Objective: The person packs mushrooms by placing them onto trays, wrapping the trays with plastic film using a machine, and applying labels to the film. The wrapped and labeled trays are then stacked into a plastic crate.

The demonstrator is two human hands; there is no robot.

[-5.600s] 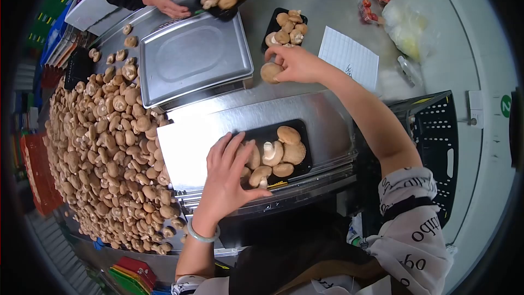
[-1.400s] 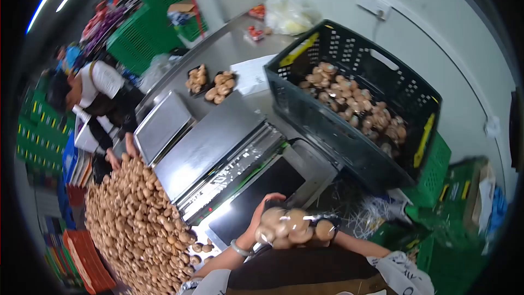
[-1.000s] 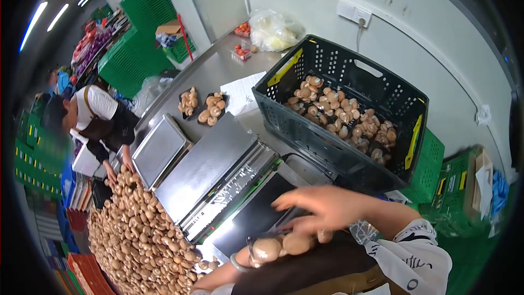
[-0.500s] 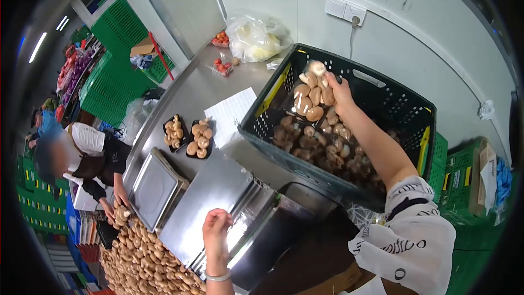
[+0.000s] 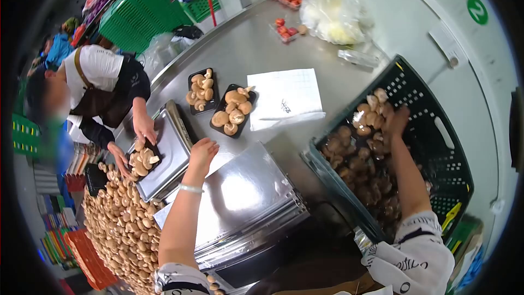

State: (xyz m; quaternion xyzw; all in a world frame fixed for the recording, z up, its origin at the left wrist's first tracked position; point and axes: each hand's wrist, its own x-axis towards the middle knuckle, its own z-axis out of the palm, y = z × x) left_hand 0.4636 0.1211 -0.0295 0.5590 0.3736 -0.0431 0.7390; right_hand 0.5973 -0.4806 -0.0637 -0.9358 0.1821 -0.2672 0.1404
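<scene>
My right hand (image 5: pixel 397 122) is inside the dark crate (image 5: pixel 436 155), with its fingers at the edge of a film-wrapped tray of mushrooms (image 5: pixel 370 113). More shiny wrapped mushroom packs (image 5: pixel 360 169) lie beneath it. My left hand (image 5: pixel 202 153) reaches over the steel table with nothing in it, fingers loosely stretched, near the front edge of the wrapping machine's metal plate (image 5: pixel 240 175). Beyond that hand sit two unwrapped black trays of mushrooms, a nearer one (image 5: pixel 233 110) and a farther one (image 5: pixel 201 92).
At left, a co-worker's hands (image 5: pixel 144 127) hold a tray of mushrooms (image 5: pixel 143 159) at the scale (image 5: pixel 173 153). A large mushroom heap (image 5: pixel 120 224) lies below. Paper sheets (image 5: pixel 285 97), small red-fruit packs (image 5: pixel 286 30) and a plastic bag (image 5: pixel 334 13) rest on the table.
My right hand has lowered the wrapped tray into the crate. My left hand has moved forward, toward the black trays. The co-worker has brought a tray of mushrooms onto the scale. My view has turned left.
</scene>
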